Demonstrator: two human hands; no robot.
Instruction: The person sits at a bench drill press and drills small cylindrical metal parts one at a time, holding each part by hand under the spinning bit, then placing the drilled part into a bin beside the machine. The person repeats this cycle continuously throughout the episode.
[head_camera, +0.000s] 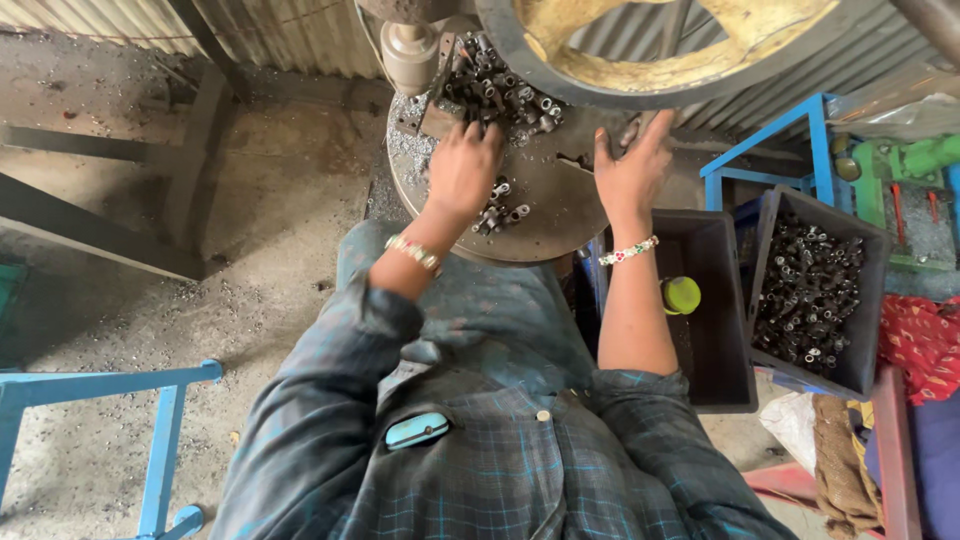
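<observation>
The left hand (462, 168) is laid, fingers released, on metal parts (500, 95); the right hand (632, 170), released, is spread on the round tabletop (555, 215) above a dusty floor (270, 240).

The one camera sits on the person's head and looks steeply down over their chest and lap. It faces forward onto the round metal counter (545, 215) close below, with concrete floor (270, 250) visible at the left.
</observation>
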